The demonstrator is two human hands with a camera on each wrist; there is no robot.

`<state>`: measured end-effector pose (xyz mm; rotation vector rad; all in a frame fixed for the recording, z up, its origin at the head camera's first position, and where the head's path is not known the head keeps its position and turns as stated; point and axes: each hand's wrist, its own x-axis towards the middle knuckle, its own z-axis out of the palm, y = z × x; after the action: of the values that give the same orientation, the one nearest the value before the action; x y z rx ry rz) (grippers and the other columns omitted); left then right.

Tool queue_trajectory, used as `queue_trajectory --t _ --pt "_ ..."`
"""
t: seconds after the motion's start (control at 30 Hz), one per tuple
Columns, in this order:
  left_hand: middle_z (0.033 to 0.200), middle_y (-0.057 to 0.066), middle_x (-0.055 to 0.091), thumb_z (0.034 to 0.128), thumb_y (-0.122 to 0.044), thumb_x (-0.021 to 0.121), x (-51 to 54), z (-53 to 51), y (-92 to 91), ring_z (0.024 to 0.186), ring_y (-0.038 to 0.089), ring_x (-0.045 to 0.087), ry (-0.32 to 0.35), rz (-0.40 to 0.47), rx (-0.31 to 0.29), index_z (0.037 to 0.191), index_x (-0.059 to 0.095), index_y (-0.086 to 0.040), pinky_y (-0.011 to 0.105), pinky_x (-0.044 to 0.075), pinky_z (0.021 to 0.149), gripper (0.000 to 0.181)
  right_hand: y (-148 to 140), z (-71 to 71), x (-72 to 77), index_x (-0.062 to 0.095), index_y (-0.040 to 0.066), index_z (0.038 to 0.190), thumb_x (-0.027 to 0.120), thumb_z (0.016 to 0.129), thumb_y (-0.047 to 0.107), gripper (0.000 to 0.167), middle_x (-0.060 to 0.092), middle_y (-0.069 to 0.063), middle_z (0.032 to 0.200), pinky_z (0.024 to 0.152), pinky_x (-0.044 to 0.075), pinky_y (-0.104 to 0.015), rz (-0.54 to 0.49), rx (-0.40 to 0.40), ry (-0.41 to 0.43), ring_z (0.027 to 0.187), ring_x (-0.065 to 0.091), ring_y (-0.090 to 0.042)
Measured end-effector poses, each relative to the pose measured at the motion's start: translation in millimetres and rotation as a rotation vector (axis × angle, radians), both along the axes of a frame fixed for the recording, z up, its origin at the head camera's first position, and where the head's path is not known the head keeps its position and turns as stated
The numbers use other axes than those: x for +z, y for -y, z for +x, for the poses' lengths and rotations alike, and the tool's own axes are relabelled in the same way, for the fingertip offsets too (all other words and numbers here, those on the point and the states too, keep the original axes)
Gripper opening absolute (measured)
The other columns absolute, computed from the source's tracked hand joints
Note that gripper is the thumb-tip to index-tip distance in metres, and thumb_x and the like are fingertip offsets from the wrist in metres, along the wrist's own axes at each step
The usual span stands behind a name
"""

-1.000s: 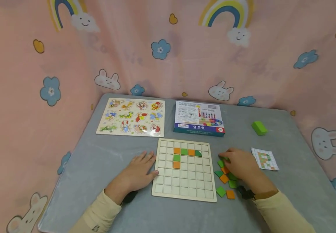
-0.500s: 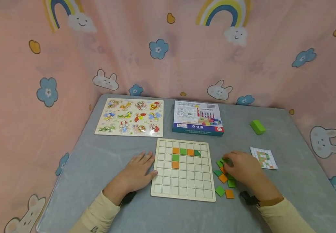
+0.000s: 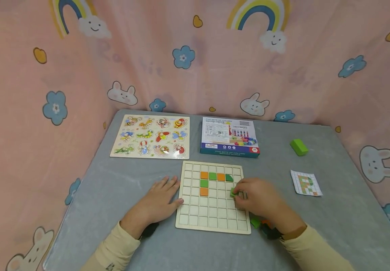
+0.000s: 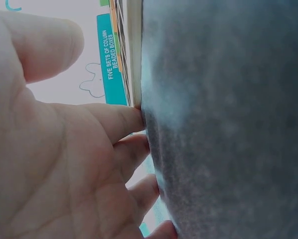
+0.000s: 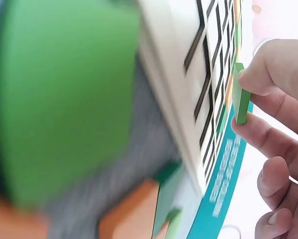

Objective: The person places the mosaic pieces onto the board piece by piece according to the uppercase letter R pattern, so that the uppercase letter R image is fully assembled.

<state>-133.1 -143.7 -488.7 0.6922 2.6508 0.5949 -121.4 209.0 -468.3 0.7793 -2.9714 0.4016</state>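
The square grid board [image 3: 212, 222] holds orange and green tiles in its upper cells, with a dark green rounded piece [image 3: 229, 177] at the row's right end. My left hand [image 3: 155, 201] lies with fingers extended on the table, its fingertips touching the board's left edge. Over the board's right side, my right hand [image 3: 262, 201] pinches a green tile [image 3: 233, 192] between thumb and finger. The right wrist view shows that green tile [image 5: 241, 97] held edge-on, with the other fingers of the right hand [image 5: 281, 124] curled. Loose tiles [image 3: 255, 223] lie partly hidden under my right wrist.
An insect picture puzzle [image 3: 150, 136] is at the back left, beside a flat box [image 3: 229, 137]. On the right are a green block [image 3: 299, 147] and a small pattern card [image 3: 305, 183]. A pink printed curtain [image 3: 147, 49] stands behind the table [image 3: 120, 177].
My right hand has moved left from the loose tiles to above the board and now pinches a green tile. My left hand has stayed at the board's left edge.
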Motion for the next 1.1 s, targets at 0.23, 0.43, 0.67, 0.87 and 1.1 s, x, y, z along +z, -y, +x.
queue_trajectory --t 0.23,0.43,0.67,0.87,1.1 --pt "0.174 0.013 0.027 0.1118 -0.043 0.053 6.3 0.5 0.9 0.162 0.038 0.015 0.025 0.0 0.006 0.167 0.036 -0.004 0.059 0.014 0.128 0.069 25.8 -6.2 -1.7 0.085 0.02 0.094 0.086 0.089 0.023 0.006 0.077 0.007 0.102 0.076 0.062 -0.035 0.027 0.075 0.01 0.094 0.073 -0.015" --pt "0.174 0.011 0.027 0.1122 -0.045 0.052 5.4 0.1 1.2 0.162 0.037 0.015 0.021 -0.019 0.003 0.167 0.037 -0.006 0.058 0.015 0.128 0.069 41.8 -12.4 -0.3 0.086 0.019 0.095 0.087 0.089 0.021 0.007 0.077 0.006 0.1 0.077 0.062 -0.036 0.021 0.151 0.001 0.092 0.073 -0.015" --pt "0.174 0.011 0.027 0.1123 -0.044 0.052 3.6 -1.3 1.9 0.162 0.037 0.015 0.025 -0.021 -0.004 0.167 0.036 -0.006 0.058 0.015 0.128 0.069 55.4 -18.7 -3.4 0.087 0.019 0.09 0.086 0.088 0.014 0.006 0.077 0.004 0.099 0.075 0.062 -0.036 0.024 0.209 -0.026 0.09 0.073 -0.016" --pt "0.175 0.011 0.026 0.1125 -0.043 0.052 6.6 -1.3 1.0 0.162 0.037 0.014 0.03 -0.034 -0.002 0.167 0.036 -0.006 0.057 0.015 0.128 0.068 61.8 -20.9 -3.2 0.088 0.019 0.109 0.088 0.091 0.022 0.018 0.075 0.002 0.103 0.073 0.06 -0.035 0.079 0.204 -0.011 0.088 0.07 -0.017" --pt "0.174 0.011 0.027 0.1126 -0.043 0.052 7.0 -0.8 1.4 0.162 0.036 0.015 0.037 -0.031 0.001 0.167 0.036 -0.005 0.057 0.015 0.128 0.068 44.5 -17.2 -1.5 0.087 0.016 0.114 0.085 0.092 0.018 0.022 0.076 -0.002 0.103 0.072 0.06 -0.036 -0.007 0.141 -0.007 0.087 0.07 -0.019"
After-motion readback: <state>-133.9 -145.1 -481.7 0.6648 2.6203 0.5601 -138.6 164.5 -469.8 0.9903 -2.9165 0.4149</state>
